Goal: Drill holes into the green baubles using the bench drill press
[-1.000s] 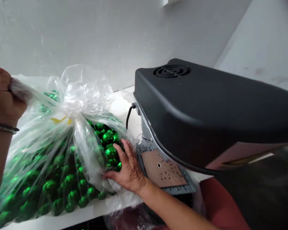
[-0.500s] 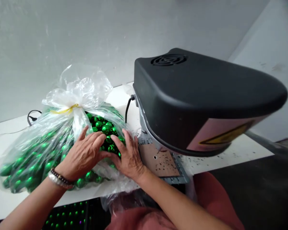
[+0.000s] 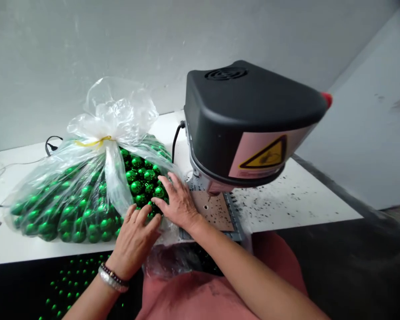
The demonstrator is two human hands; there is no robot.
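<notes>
- Clear bag (image 3: 116,184) of green balls (image 3: 136,186): on the surface (image 3: 320,209), beside the black machine (image 3: 246,102).
- Left hand (image 3: 136,240): fingers curled at its opening; cannot tell if gripping.
- Right hand (image 3: 179,204): fingers apart, by the balls.

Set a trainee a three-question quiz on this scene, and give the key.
1. True or false: in the picture, the machine stands to the right of the bag.
2. Fill in: the left hand and the right hand are both close to shiny green ____ .
3. Choose: on which of the person's sides are the bracelets worn? A, right only; B, left only; C, both.

Key: 1. True. 2. Balls. 3. B.
</notes>
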